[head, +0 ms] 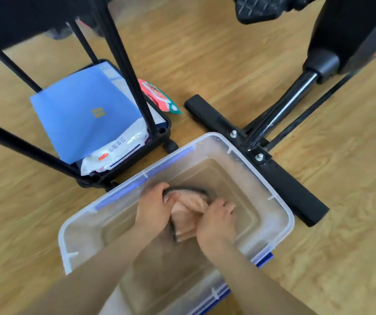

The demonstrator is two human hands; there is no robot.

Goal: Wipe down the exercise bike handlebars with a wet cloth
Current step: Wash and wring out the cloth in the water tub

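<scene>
Both hands were down inside a clear rectangular plastic tub (283, 206) with blue clip handles, which stood on the light wooden floor (205, 53) and held shallow, cloudy water. Between them sat the crumpled pink cloth with a dark grey edge (190, 205), bunched up low in the tub at the water. The left hand (154, 205) gripped the cloth's far left side, its fingers curled over the dark edge; the right hand (217, 220) clutched the near right side, fingers bent and closed on the fabric. Just beyond the tub's right rim lay the black floor stabiliser bar of the exercise bike (291, 185), with the bike's shiny black post rising from it and a black ribbed pedal (262, 7) at the top of the view. To the left stood a black wheeled cart frame (159, 133) holding a blue folder (85, 112) and a white tissue pack (114, 153), with a red and green snack packet (157, 94) beside it
</scene>
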